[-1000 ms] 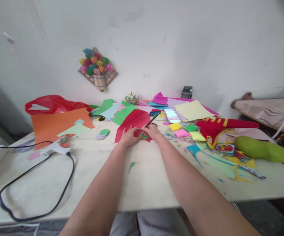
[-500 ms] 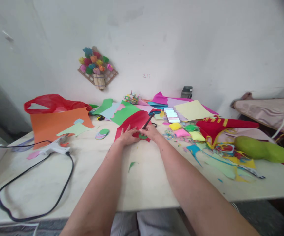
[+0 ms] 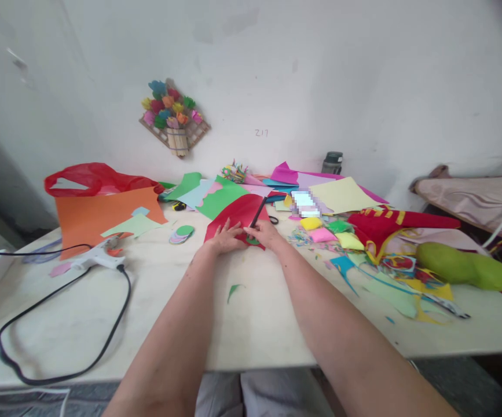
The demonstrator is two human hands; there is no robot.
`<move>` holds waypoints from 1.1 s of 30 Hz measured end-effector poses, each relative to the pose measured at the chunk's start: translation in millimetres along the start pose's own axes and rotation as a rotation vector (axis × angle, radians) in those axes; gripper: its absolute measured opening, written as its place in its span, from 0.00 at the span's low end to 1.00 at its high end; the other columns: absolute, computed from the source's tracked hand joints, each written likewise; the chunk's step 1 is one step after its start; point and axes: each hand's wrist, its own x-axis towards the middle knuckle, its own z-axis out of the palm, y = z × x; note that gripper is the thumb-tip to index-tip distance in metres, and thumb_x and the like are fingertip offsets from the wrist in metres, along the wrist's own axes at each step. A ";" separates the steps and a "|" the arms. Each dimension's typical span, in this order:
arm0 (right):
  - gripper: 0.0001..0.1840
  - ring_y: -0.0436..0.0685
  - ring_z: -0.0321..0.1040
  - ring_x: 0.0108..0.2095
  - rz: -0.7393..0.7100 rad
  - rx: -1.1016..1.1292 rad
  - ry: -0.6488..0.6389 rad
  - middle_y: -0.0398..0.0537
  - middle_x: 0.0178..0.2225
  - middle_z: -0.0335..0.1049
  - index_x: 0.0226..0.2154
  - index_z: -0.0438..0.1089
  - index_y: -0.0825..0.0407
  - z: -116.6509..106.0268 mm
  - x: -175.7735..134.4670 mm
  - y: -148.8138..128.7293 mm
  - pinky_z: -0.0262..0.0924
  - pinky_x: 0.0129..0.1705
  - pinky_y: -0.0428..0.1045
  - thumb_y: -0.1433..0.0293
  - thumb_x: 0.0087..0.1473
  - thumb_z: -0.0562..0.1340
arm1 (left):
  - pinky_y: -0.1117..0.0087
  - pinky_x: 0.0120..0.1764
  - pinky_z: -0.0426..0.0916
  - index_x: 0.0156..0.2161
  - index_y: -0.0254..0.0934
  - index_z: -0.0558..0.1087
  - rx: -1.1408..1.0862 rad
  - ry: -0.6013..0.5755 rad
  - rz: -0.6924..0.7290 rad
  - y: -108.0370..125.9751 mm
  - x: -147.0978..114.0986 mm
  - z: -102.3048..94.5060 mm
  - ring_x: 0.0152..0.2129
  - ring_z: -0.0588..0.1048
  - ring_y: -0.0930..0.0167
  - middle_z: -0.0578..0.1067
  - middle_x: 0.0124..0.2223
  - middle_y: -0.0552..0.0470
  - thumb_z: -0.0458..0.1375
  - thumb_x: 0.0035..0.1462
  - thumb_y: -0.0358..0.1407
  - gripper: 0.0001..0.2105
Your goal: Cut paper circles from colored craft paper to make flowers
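Note:
A sheet of red paper (image 3: 237, 211) lies on the table in front of me. My left hand (image 3: 225, 238) rests flat on its near left part, fingers spread. My right hand (image 3: 264, 233) grips a dark pen (image 3: 258, 212), held tilted with its lower end at the red sheet. Under and beside my right fingers shows a small green paper piece (image 3: 252, 238), mostly hidden by the hand. Left of the sheet sits a small stack of round paper discs (image 3: 182, 234), green on top. A thin green scrap (image 3: 234, 292) lies nearer to me.
At the left are a white glue gun (image 3: 98, 256) with a black cord and orange paper (image 3: 107, 217). Small foam-like packets (image 3: 322, 234), paper scraps and a red-and-yellow cloth (image 3: 374, 231) crowd the right. Behind are a phone (image 3: 305, 204) and coloured sheets (image 3: 341, 195).
The pen has swung more upright and its top has shifted left, as my right hand turned slightly. My left hand stays pressed on the red paper. The whole view has shifted slightly.

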 end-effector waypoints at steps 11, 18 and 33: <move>0.09 0.48 0.65 0.23 -0.014 0.030 0.001 0.41 0.18 0.68 0.28 0.71 0.52 0.2 1.2 3.6 0.58 0.29 0.43 0.63 0.47 0.61 | 0.47 0.55 0.28 0.53 0.55 0.63 0.044 0.018 0.013 -5.1 -2.1 -0.3 0.60 0.33 0.61 0.47 0.63 0.60 0.54 0.43 0.52 0.28; 0.09 0.49 0.66 0.23 -0.026 0.045 0.004 0.41 0.18 0.69 0.28 0.72 0.52 2.4 3.8 8.6 0.59 0.29 0.43 0.63 0.46 0.62 | 0.46 0.55 0.29 0.52 0.56 0.64 0.038 0.042 0.025 -9.0 -0.8 1.4 0.60 0.33 0.60 0.48 0.63 0.60 0.54 0.43 0.53 0.27; 0.11 0.49 0.66 0.23 -0.050 0.009 -0.009 0.41 0.19 0.68 0.29 0.71 0.53 1.9 3.0 8.2 0.59 0.29 0.44 0.61 0.47 0.60 | 0.48 0.56 0.29 0.54 0.55 0.61 0.027 0.003 0.013 -12.4 0.9 1.9 0.60 0.31 0.59 0.45 0.63 0.62 0.53 0.42 0.54 0.31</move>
